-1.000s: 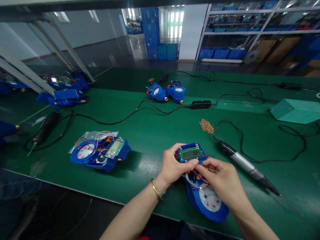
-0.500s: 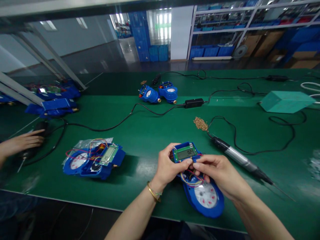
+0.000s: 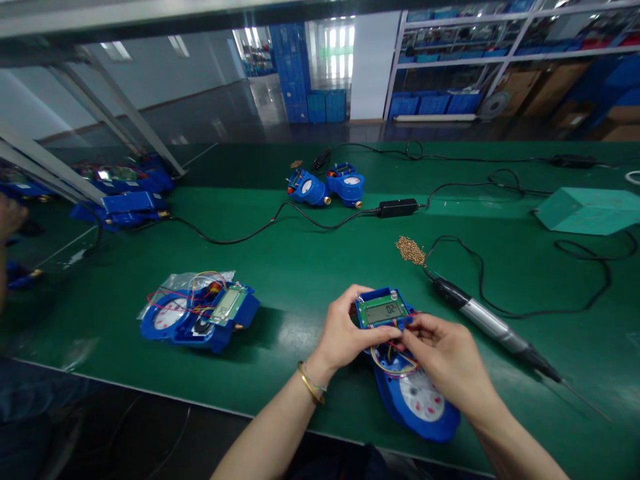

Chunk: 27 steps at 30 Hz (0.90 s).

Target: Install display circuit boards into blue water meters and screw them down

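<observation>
A blue water meter (image 3: 425, 400) with a round white dial lies before me, its electronics housing uncovered. My left hand (image 3: 345, 330) is closed around the left side of that housing, thumb pressed along its lower edge. A green circuit board with a lit LCD display (image 3: 384, 312) sits in the housing. My right hand (image 3: 445, 353) pinches at the housing's lower right corner, by the thin coloured wires (image 3: 393, 365); the fingertips hide what is between them. To the right lies an electric screwdriver (image 3: 493, 323) with a long bit, near a pile of small brass screws (image 3: 411, 251).
A second opened meter (image 3: 200, 317) with loose wires rests on a plastic bag at left. Two more meters (image 3: 345, 185) stand farther back. Black cables with an inline box (image 3: 397, 208) cross the green table. At right is a green box (image 3: 587, 210). A co-worker's hand (image 3: 10, 217) shows at far left.
The view has shifted slightly, so the table appears farther right. The co-worker's hand has moved away from the black tool at left, which is gone from its spot. My hands keep their hold.
</observation>
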{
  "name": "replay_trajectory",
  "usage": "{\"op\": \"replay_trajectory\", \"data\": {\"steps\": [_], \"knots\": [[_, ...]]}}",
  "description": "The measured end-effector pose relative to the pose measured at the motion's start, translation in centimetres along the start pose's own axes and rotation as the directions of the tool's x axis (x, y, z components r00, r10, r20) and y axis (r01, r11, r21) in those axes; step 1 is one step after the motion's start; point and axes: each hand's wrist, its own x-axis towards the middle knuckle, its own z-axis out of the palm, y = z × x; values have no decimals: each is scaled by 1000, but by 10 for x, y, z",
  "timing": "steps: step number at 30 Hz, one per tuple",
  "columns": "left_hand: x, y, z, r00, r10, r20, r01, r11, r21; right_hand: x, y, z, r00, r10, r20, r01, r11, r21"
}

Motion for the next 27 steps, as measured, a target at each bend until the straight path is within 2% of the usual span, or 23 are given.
{"op": "replay_trajectory", "data": {"steps": [6,12,15,18,20,23,25,27], "knots": [[0,2,-2,997,68,42,-71,994,82,-2,-4,-2,999,36,1,-36,999,24],[5,4,-9,981,168,100,-178,978,109,-2,-6,-4,997,14,74,-11,999,-45],[5,3,-12,972,214,92,-224,968,111,-4,-3,-8,989,-50,139,60,996,-70],[3,3,-13,966,244,91,-256,953,164,-9,1,-17,963,-195,187,224,964,-143],[2,5,-14,962,262,76,-272,938,215,-15,3,-25,918,-348,192,389,888,-247],[0,9,-14,953,298,58,-302,911,282,-22,6,-32,793,-595,133,595,707,-382],[-1,12,-13,946,317,66,-321,891,321,-26,7,-33,705,-707,64,654,612,-445],[-2,14,-11,938,338,79,-343,871,353,-28,6,-32,648,-762,-15,651,563,-509]]}}
